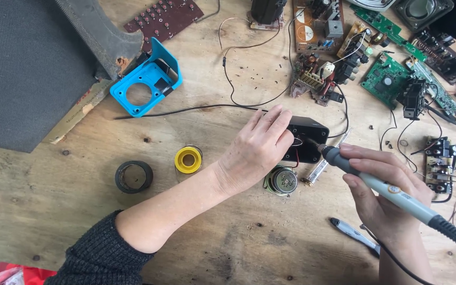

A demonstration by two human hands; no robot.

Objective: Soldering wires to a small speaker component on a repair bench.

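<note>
Low in the frame, the right hand (383,198) is closed in a pen-style grip around a grey soldering iron (381,184). Its long axis runs from lower right up to the left, the tip aimed at the red wires at the open face of a small black box (312,138), just left of the hand. The left hand (257,150) lies curled over the box's left end, fingers pressed down on it, pinning it to the wooden table (228,243). A small round speaker (282,181) lies just below the box. Further left are a yellow solder spool (188,159) and a black tape roll (133,176). At the upper right lie loose circuit boards (383,79); at the upper left, a blue plastic housing (146,87).
</note>
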